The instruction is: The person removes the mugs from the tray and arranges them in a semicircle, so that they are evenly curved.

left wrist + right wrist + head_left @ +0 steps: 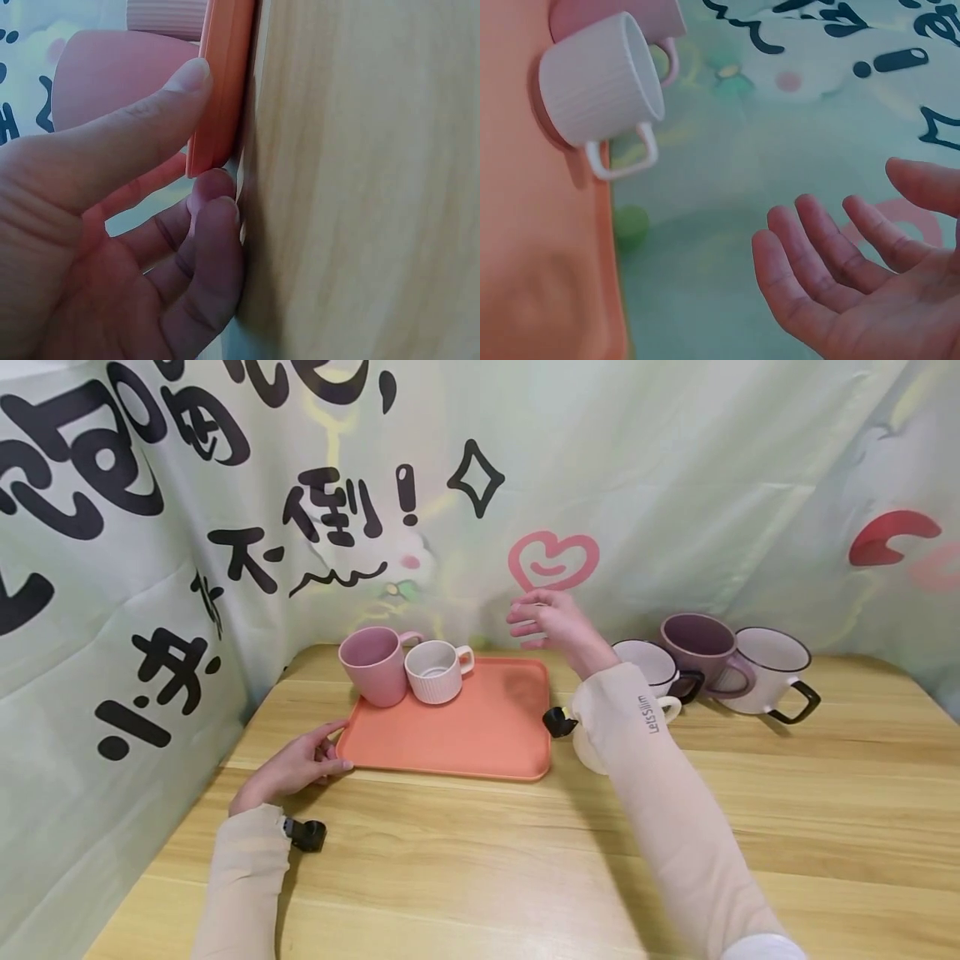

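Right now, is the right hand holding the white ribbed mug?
No, the right hand is empty, apart from the white ribbed mug on the orange tray.

The orange tray [465, 727], rectangular with rounded corners and a low rim, lies flat. The pink mug [372, 672] stands upright on the tray's far left part, taller than the ribbed white cup [435, 681], upright just beside it, handle toward the tray's right side.
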A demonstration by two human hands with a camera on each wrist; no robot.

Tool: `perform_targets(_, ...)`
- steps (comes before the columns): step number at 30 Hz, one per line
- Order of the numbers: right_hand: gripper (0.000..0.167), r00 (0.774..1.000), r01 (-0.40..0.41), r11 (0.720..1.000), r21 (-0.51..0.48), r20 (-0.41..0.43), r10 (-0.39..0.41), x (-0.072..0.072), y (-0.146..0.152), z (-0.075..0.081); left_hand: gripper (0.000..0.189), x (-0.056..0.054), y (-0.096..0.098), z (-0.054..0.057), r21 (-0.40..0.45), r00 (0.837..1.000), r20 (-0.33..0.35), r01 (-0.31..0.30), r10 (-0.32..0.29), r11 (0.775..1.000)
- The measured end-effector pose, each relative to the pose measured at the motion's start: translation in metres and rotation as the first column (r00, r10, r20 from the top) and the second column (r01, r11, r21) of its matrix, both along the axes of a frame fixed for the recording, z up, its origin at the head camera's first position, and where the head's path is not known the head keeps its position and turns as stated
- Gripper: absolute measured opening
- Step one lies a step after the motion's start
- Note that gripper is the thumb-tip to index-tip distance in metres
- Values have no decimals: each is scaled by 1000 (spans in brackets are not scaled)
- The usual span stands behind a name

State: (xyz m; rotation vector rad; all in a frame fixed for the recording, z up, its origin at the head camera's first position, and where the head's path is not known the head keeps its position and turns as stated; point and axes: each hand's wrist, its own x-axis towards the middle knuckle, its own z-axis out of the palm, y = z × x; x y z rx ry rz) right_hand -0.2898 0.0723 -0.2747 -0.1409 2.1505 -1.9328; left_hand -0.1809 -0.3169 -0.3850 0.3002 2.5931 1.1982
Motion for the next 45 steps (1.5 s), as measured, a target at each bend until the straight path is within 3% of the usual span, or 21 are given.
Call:
perform_targets(5,43,1000,10,1000,17,19,-10,-1,-11,-8,77,0,0,-1,36,1000,9,-2,2,999)
perform_targets(13,42,996,63,993,-102,70,-56,-3,-25,-21,76,0,-1,-1,-91,997,-75,-35,28,995)
perform_targets(22,43,991,70,988,-136,121,-53,-6,-46,-40,76,0,-1,-1,-92,997,-73,-30,23,995)
perform_targets(30,41,992,73,977,-202,117,-50,-14,-68,-54,76,1,-1,2,-102,997,-64,-39,33,994)
perform_targets(39,43,988,40,984,-176,153,-13,-15,-75,-66,77,2,-1,0,-89,998,-59,-36,31,995)
perform_targets(45,43,995,3,998,-61,95,3,-16,-78,-72,76,1,-1,0,-97,997,-65,-38,32,995)
